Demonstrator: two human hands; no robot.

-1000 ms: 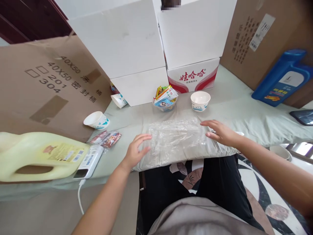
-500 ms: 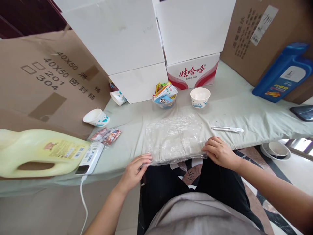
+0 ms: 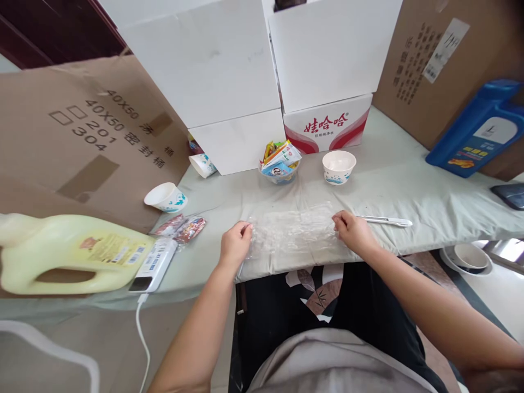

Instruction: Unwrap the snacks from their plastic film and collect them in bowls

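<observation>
On the far left of the worktop (image 3: 409, 185), a pale yellow jug (image 3: 69, 256) is laid on its side, with a white power bank (image 3: 154, 265) just beside it and two snack packets (image 3: 182, 228) a little further in. Behind these, a paper cup (image 3: 166, 197) is tipped over. Near the front edge, a clear plastic bag (image 3: 292, 233) is spread flat on the grey cloth. Its left end is pinched by the left hand (image 3: 234, 245), whose fingers are curled closed on the film. Its right end is gripped likewise by the right hand (image 3: 351, 232), with the fingers bent shut. Behind the bag, a bowl of sachets (image 3: 280, 164) and an empty paper bowl (image 3: 339, 166) are set. Just right of the right hand, a white pen (image 3: 387, 221) is laid. At the far right, a blue bottle (image 3: 477, 131) is leant.
</observation>
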